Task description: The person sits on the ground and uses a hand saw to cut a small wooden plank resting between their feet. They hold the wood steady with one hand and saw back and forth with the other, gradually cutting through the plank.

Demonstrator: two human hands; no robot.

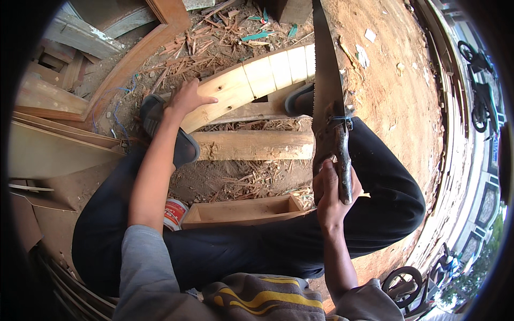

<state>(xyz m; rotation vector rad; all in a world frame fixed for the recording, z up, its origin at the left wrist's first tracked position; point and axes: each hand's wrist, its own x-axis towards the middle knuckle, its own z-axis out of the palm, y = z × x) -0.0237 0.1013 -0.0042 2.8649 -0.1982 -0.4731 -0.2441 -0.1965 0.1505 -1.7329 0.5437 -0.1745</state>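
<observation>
My left hand (187,99) holds a pale board (231,91) near its left end, fingers at the far edge and thumb spread on its face. Several dark lines cross the board's right half, and it lies over lower timber pieces (251,144). My right hand (334,184) is closed on the handle of a hand saw (326,80), whose long toothed blade points away from me and stands in front of the board's right end. Sandals on my feet (155,123) are beside and partly behind the board.
An open wooden box (246,208) and a red-and-white container (174,211) lie before my crossed legs. Wooden frames (85,107) and panels (64,150) crowd the left. Wood scraps cover the dirt (391,91). Long stacked planks (444,134) and parked motorbikes (479,80) are at the right.
</observation>
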